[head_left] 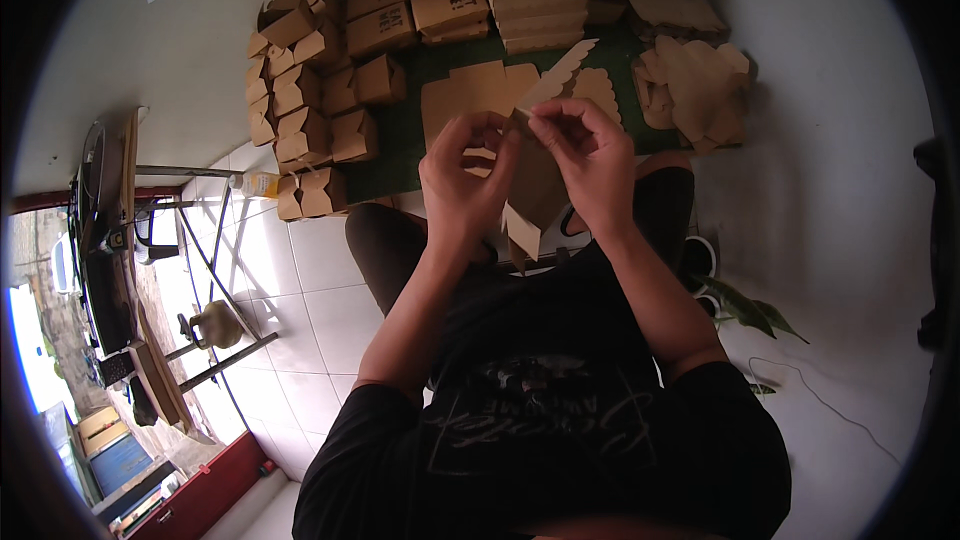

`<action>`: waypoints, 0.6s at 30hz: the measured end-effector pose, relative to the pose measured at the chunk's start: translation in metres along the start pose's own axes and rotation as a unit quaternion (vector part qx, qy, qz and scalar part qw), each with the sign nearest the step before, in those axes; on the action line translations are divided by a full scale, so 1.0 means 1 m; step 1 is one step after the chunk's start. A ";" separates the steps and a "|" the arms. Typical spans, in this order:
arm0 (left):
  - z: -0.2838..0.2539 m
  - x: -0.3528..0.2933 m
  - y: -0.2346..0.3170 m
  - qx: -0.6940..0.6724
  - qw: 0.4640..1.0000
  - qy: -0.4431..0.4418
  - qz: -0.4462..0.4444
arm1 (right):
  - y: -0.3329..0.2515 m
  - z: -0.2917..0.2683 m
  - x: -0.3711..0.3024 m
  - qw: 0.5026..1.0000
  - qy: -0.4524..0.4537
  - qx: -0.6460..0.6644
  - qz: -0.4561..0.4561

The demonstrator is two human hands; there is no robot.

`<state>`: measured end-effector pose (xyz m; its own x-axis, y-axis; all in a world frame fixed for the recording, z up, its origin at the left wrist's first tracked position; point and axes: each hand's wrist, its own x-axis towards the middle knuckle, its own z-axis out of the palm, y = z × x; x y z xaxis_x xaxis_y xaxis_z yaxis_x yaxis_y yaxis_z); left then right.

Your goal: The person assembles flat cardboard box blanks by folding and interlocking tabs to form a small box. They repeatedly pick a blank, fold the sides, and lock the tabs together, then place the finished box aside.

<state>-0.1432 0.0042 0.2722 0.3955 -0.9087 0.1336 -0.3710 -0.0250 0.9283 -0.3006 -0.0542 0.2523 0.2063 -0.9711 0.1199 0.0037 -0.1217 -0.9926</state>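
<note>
A partly folded brown cardboard box blank (538, 180) with a scalloped flap is held up between my two hands, over the near edge of the green table. My left hand (465, 178) pinches a folded corner with thumb and forefinger. Opposite it, close by, my right hand (592, 165) grips the same corner from the other side. The fingertips hide the exact fold. Behind my hands, a flat cardboard blank (462, 97) lies on the green tabletop (425, 58).
Small folded boxes (302, 90) crowd the table's left side. Printed boxes (380, 15) and a tall cardboard stack (535, 2) stand at the back. Scalloped flat blanks (695, 90) pile up at the right. A bottle (258, 185) is beside the table; a plant (755, 315) is at right.
</note>
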 end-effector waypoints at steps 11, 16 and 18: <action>-0.006 -0.020 -0.009 -0.066 0.996 -0.027 -0.061 | 0.005 -0.007 -0.020 0.995 -0.042 0.080 0.040; -0.002 -0.025 -0.009 -0.060 0.996 -0.029 -0.052 | 0.006 -0.012 -0.020 0.995 -0.046 0.066 0.052; 0.000 -0.026 -0.009 -0.063 0.996 -0.030 -0.053 | 0.007 -0.014 -0.019 0.997 -0.054 0.043 0.040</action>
<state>-0.1497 0.0280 0.2604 0.3743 -0.9272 0.0145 -0.2206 -0.0738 0.9726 -0.3186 -0.0394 0.2435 0.3137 -0.9486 0.0423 0.0659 -0.0227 -0.9976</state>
